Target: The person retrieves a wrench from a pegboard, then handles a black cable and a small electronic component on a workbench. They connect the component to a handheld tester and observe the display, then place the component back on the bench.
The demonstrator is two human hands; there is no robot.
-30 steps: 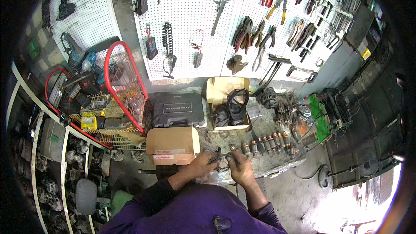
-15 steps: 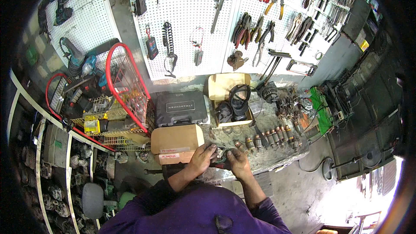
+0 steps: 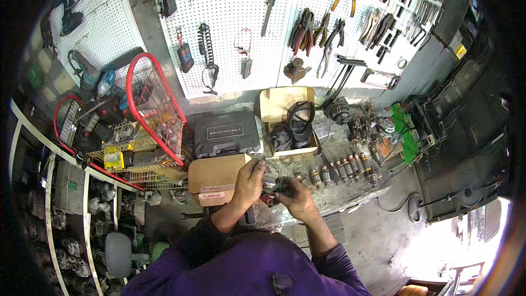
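Observation:
My left hand [image 3: 249, 184] grips a small shiny grey part [image 3: 270, 177], its thumb pointing up along it. A thin greenish loop runs round this part; its exact kind is too small to tell. My right hand [image 3: 297, 201] is closed beside it, its fingers at the part's lower right edge. Under the grey part, between both hands, shows a dark piece with a red end [image 3: 268, 200], apparently pinched by the right fingers. Both hands are above the near edge of the workbench [image 3: 339, 200], next to an open cardboard box [image 3: 211, 171].
Behind the hands stand a black tool case [image 3: 226, 134] and an open box with a black strapped item [image 3: 300, 126]. Several cylindrical copper-ended parts [image 3: 348, 169] line the bench. A red-handled wire basket [image 3: 156, 107] is at left; pliers [image 3: 304, 30] hang on the pegboard [image 3: 219, 0].
The view has shifted slightly. My left hand has turned more upright with the grey part, and my right hand has moved lower. The red end now shows between them.

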